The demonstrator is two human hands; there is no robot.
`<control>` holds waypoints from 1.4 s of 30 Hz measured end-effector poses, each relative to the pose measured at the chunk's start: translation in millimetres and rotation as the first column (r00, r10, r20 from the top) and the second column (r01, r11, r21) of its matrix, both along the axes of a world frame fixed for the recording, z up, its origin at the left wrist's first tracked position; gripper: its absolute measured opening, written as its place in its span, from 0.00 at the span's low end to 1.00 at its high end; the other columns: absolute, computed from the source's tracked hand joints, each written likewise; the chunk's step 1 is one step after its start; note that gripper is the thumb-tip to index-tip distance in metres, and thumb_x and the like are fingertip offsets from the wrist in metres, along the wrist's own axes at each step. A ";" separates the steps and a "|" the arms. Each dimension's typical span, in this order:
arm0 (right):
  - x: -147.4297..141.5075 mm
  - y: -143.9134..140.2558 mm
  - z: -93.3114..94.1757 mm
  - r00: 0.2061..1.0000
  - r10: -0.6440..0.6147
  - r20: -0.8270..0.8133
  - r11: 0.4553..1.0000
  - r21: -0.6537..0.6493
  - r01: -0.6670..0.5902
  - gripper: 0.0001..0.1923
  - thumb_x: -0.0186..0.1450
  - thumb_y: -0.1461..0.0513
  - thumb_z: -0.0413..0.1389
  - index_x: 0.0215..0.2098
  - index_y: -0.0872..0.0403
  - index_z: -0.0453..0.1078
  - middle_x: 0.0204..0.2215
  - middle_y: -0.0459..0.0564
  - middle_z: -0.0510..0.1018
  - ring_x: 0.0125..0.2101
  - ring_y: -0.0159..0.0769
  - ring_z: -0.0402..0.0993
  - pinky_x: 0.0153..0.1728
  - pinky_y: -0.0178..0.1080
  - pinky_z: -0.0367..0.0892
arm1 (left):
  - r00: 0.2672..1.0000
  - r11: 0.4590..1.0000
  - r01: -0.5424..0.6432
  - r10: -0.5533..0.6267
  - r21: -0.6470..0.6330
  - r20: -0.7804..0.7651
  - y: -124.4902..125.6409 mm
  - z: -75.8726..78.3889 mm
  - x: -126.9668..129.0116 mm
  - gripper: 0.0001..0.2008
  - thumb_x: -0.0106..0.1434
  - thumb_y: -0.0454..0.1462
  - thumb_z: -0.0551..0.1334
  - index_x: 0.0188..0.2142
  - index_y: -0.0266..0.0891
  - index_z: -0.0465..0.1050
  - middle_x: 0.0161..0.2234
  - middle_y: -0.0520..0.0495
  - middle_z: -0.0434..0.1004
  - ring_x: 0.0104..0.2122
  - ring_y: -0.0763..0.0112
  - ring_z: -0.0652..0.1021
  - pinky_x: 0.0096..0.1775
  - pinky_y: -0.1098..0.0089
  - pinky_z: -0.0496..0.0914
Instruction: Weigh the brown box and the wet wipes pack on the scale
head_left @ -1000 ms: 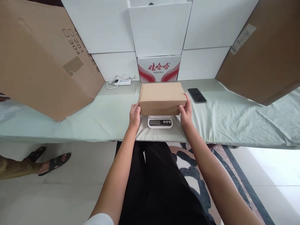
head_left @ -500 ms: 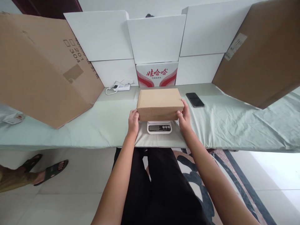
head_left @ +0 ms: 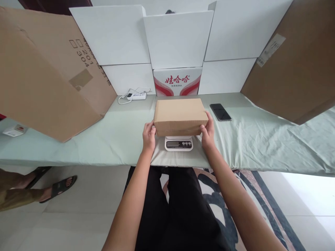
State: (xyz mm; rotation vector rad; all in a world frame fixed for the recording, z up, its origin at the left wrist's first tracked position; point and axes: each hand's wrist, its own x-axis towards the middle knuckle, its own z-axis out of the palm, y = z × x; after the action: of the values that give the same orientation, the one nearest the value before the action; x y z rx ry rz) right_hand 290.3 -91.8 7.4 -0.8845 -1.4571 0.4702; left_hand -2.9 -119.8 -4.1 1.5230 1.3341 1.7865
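Observation:
A closed brown cardboard box (head_left: 180,116) is over a small white digital scale (head_left: 179,143), hiding the scale's platform. Whether the box rests on the platform or hovers just above it, I cannot tell. My left hand (head_left: 149,136) grips the box's left end, thumb at the near corner. At the opposite end, my right hand (head_left: 208,131) holds the box with the thumb on the front face and the fingers along the right side. The scale's display and buttons show below the box's front edge.
Right of the box lies a black phone (head_left: 220,112). A white power strip (head_left: 136,96) with a cable sits at the back left. White boxes (head_left: 178,40) line the back; large cardboard sheets (head_left: 52,76) (head_left: 293,62) flank the table. A person's sandalled foot (head_left: 61,187) is at lower left.
The view has shifted slightly. Both hands keep their hold on the box, which stays over the scale. The other person's legs at lower left have moved further into view.

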 end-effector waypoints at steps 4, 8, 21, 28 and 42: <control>-0.4 1.6 1.2 0.999 -0.030 -0.020 0.999 -0.020 0.030 0.42 0.72 0.37 0.52 0.77 0.46 0.59 0.73 0.58 0.67 0.72 0.60 0.63 0.67 0.62 0.69 | 0.998 0.999 -0.047 0.046 0.023 0.045 -0.3 1.0 -1.0 0.29 0.73 0.59 0.57 0.62 0.46 0.78 0.46 0.45 0.73 0.34 0.69 0.70 0.35 0.67 0.67; -0.1 -1.2 3.3 1.000 -0.022 -0.009 0.999 -0.024 0.021 0.44 0.71 0.36 0.53 0.78 0.46 0.58 0.75 0.58 0.64 0.74 0.62 0.59 0.68 0.63 0.67 | 1.000 1.000 -0.027 0.026 0.014 0.017 1.6 -0.1 -2.3 0.28 0.73 0.59 0.57 0.58 0.46 0.80 0.46 0.45 0.74 0.35 0.68 0.71 0.36 0.66 0.68; -2.8 -3.7 -1.3 0.999 0.033 0.000 0.998 -0.061 -0.033 0.39 0.71 0.38 0.55 0.78 0.31 0.56 0.75 0.46 0.65 0.73 0.56 0.64 0.72 0.64 0.64 | 1.000 0.999 0.031 -0.031 -0.013 0.005 -4.2 9.0 2.1 0.25 0.73 0.59 0.58 0.39 0.42 0.78 0.40 0.45 0.73 0.35 0.66 0.73 0.38 0.66 0.71; -0.7 16.1 47.7 0.999 0.023 0.032 1.000 -0.011 -0.023 0.41 0.71 0.39 0.55 0.76 0.42 0.58 0.77 0.53 0.62 0.78 0.58 0.54 0.77 0.64 0.54 | 0.995 0.999 -0.039 0.041 0.025 -0.086 27.6 40.0 -1.2 0.23 0.76 0.54 0.54 0.41 0.43 0.80 0.47 0.41 0.77 0.45 0.62 0.79 0.41 0.67 0.75; -17.7 129.9 -2.9 0.994 0.090 -0.065 0.985 -0.141 -0.098 0.52 0.62 0.33 0.58 0.75 0.45 0.52 0.75 0.57 0.62 0.76 0.58 0.55 0.78 0.63 0.47 | 0.988 0.986 -0.061 0.037 -0.158 -0.149 135.6 -2.5 -3.1 0.23 0.77 0.49 0.54 0.52 0.40 0.82 0.49 0.37 0.84 0.53 0.55 0.81 0.59 0.59 0.72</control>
State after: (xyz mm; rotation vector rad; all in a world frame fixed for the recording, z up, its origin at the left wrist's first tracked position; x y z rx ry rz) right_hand 272.6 38.1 4.4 -0.9111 -1.4286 0.6737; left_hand -5.9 15.7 -6.6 1.5680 1.5588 1.5773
